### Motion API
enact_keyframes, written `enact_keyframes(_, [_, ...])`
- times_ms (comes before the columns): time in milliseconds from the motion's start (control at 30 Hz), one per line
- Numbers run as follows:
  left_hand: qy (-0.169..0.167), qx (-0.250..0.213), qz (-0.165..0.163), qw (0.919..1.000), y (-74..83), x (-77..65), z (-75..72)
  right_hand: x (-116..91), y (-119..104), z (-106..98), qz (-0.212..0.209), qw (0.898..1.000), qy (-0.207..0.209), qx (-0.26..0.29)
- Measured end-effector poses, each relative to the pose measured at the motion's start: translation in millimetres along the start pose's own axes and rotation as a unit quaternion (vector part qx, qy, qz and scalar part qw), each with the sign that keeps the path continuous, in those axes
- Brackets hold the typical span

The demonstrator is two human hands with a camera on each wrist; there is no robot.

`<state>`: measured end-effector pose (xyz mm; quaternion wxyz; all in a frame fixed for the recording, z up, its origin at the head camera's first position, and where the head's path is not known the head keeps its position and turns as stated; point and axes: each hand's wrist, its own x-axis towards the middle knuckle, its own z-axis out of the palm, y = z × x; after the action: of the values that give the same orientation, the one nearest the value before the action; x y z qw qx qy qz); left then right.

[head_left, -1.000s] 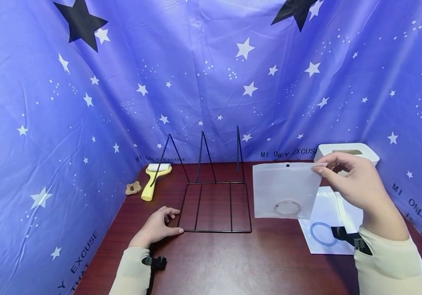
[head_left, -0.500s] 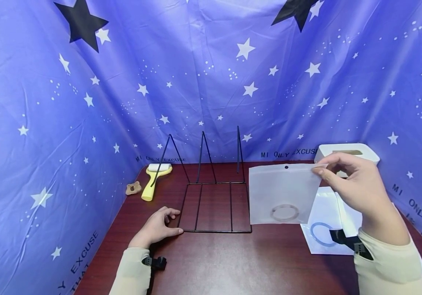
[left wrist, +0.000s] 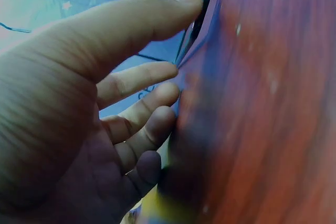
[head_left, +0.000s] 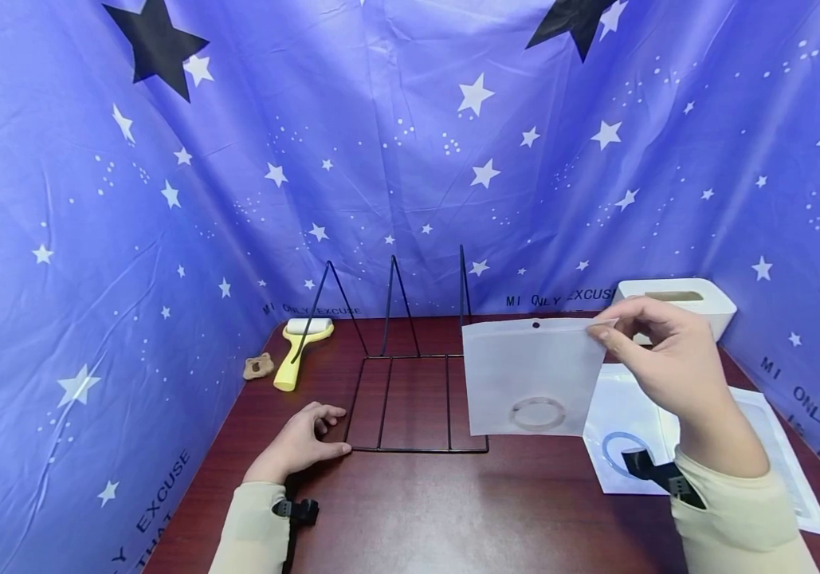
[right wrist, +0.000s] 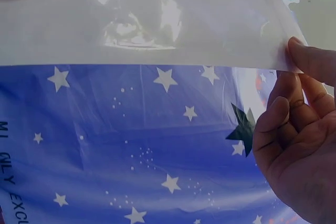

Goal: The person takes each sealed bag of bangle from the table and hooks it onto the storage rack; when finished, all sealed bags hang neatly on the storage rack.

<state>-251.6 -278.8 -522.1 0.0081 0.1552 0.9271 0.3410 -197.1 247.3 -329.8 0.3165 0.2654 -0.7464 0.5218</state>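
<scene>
In the head view a black wire rack with three upright pointed dividers stands on the table. My left hand rests at its left front corner; the thumb tip touches the wire, and the fingers are loosely bent beside it. In the left wrist view that hand closes round nothing. Thumb and fingers of my right hand pinch the top right corner of a translucent white pouch. A pale bracelet lies inside, near the pouch's bottom. The pouch hangs upright, hiding part of the rack's right side.
Two more white pouches lie at right, one with a blue bracelet, the other partly under the right forearm. A white box stands behind the right hand. Back left are a yellow-handled roller and a small wooden bear-shaped piece.
My right hand has carried the pouch leftward, from beside the rack to in front of its right edge. The left hand has hardly moved.
</scene>
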Motion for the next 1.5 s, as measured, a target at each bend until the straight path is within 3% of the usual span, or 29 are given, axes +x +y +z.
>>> enact_keyframes(100, [0.006,-0.011,-0.001,0.9999,-1.7,-1.3,-3.1,-0.2,-0.1,5.3,-0.001,1.0,0.006,0.001])
enact_keyframes(233, [0.023,-0.031,0.006,0.9993,0.4,-0.8,-7.0,0.2,0.9,13.2,-0.006,0.999,0.011,0.044])
enact_keyframes(467, [0.062,-0.05,0.065,0.9947,15.1,2.8,-11.7,0.1,4.3,28.0,-0.009,0.994,0.006,0.11])
enact_keyframes(633, [0.077,-0.05,0.092,0.9915,28.1,1.0,-14.5,1.1,2.9,38.0,0.012,0.997,-0.008,0.082])
enact_keyframes(800, [0.071,-0.064,0.099,0.9904,38.3,-1.3,-13.9,4.4,2.3,45.1,0.033,0.998,-0.019,0.044])
enact_keyframes(1200, [0.052,-0.108,0.14,0.9829,52.9,-1.2,-1.9,6.6,3.3,68.7,0.043,0.996,-0.023,0.069])
enact_keyframes(1500, [0.006,-0.127,0.134,0.9828,61.0,-0.2,9.6,4.5,3.0,88.3,0.042,0.994,-0.028,0.095])
